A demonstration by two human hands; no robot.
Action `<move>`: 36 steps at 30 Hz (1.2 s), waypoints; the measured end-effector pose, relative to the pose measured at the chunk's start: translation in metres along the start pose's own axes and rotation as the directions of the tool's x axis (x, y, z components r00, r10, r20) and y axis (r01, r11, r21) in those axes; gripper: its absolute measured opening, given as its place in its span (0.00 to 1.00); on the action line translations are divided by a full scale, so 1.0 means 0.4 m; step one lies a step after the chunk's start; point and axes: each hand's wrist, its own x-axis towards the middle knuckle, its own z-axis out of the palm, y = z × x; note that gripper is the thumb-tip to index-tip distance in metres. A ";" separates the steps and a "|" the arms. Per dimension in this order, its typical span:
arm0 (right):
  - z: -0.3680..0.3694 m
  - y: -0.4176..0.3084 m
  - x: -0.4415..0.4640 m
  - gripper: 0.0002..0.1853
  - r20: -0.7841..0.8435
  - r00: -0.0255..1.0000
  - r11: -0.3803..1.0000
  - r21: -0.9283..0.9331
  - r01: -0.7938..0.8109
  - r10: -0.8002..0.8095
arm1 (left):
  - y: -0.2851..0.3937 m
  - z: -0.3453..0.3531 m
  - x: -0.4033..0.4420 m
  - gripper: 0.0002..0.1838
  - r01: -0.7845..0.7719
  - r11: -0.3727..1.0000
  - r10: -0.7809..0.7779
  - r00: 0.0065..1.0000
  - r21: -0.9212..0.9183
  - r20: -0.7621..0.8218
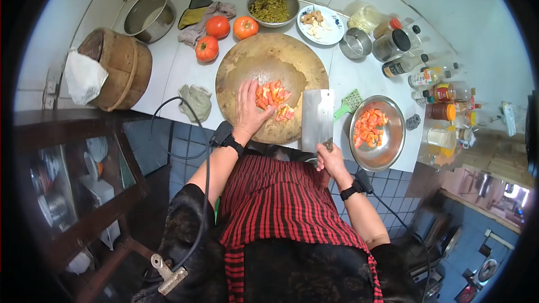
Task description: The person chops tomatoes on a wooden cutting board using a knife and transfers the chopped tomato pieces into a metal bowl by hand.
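Chopped tomato (272, 94) lies in a small heap on the round wooden chopping board (241, 59). My left hand (251, 109) rests flat on the board at the heap's left side, fingers stretched out and touching the pieces. In my right hand (331, 160) is the handle of a cleaver (318, 116), its broad blade over the board's right edge. To the right of the blade stands a steel bowl (394, 129) with more tomato pieces in it. A green grater (351, 102) lies between cleaver and bowl.
Whole tomatoes (207, 49) sit behind the board, near a bowl of chopped greens (270, 9) and a plate (331, 33) with ginger and garlic. Bottles (401, 66) line the right side. A wooden bucket (126, 67) and a crumpled cloth (195, 102) are at left.
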 end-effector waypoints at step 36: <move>-0.165 -0.109 -0.266 0.06 -0.486 0.873 0.923 0.351 0.157 0.036 | 0.676 0.430 0.001 0.33 -0.399 0.685 0.632 0.742 -0.610 0.224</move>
